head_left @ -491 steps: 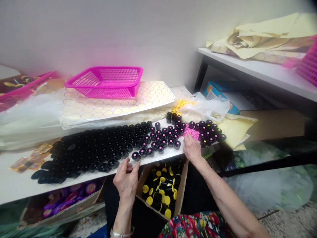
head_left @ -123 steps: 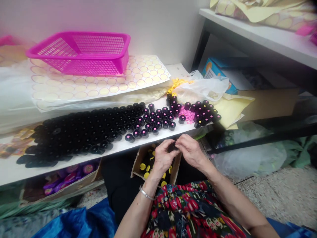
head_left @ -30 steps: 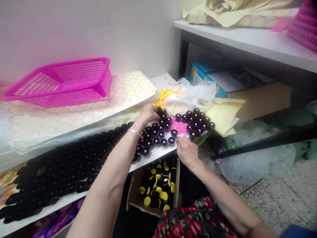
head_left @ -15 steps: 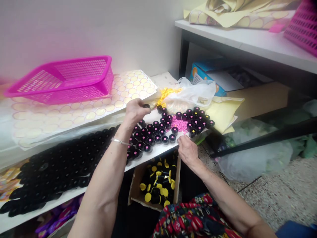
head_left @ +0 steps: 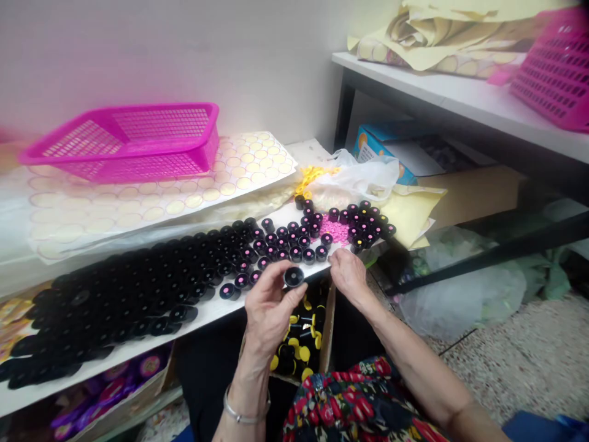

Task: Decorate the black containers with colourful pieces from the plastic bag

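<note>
My left hand [head_left: 271, 307] grips a small round black cup [head_left: 293, 277] between thumb and fingers, its dark hollow top turned up, above the table's front edge. At that edge my right hand [head_left: 348, 274] is closed with its fingertips pinched together; whatever they hold is too small to make out. Beyond both hands stand many black cups [head_left: 295, 253], several with a pink dot in the middle and a few with a yellow one. Among them lies a pile of small pink discs [head_left: 334, 230]. To the left, densely packed black cups [head_left: 138, 282] cover the white table [head_left: 209, 312].
Below the edge sits a cardboard box [head_left: 327, 331] of black pieces with yellow caps. A pink basket [head_left: 151, 166] rests on a sticker sheet [head_left: 248, 161]. Orange pieces [head_left: 309, 178] and a plastic bag [head_left: 370, 175] lie behind. A shelf [head_left: 442, 92] overhangs the right side.
My left hand has come back from the rear of the cups to the front edge, near my right hand, carrying a black cup. My right hand stays at nearly the same spot, pinched.
</note>
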Tool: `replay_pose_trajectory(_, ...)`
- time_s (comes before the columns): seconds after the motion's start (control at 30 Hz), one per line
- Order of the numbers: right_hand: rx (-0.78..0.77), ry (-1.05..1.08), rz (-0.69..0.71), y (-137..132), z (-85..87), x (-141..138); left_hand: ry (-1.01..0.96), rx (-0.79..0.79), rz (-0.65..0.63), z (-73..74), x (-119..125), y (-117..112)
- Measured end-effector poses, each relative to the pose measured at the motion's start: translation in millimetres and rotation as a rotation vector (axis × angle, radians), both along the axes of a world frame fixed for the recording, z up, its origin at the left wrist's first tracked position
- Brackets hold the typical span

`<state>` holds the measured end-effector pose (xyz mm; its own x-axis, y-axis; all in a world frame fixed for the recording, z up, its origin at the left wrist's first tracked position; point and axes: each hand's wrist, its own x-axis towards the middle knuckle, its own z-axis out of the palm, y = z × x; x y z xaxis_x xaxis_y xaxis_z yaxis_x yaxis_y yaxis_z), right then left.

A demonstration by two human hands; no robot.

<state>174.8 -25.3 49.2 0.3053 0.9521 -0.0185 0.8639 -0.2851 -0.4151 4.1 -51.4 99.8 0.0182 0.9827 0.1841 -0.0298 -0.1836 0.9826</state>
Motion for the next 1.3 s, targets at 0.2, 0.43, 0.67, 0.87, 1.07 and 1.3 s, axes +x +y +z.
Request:
replay_pose_trajectory(0.2,-0.011,-0.046,0.004,0,-0.3,-3,-0.058,-0.139,-0.106,-25.1,2,-29)
replay_pose_trajectory(0.43,0.059,-0.016,-0.032,-5,-5.9,-5,-0.097,-0.12,-0.08,-40.6,7,-31)
replay_pose_trajectory(0.67,0.148,-0.095,0.048,-9,-11.6,-1,-0.096,-0.169,-0.028,-64.8,11,-24)
replay_pose_trajectory(0.87,0.127,-0.184,0.112,-13,-14.2,-5,-0.073,-0.172,-0.041,-72.9,15,-22)
replay_pose_trajectory(1.07,0.176,-0.054,0.105,-12,-13.1,-3,-0.093,-0.204,-0.043,-73.0,19,-21)
replay_pose_trajectory(1.3,0.44,0.677,0.384,-49,18.5,-5,-0.059,-0.11,-0.081,-71.3,19,-22)
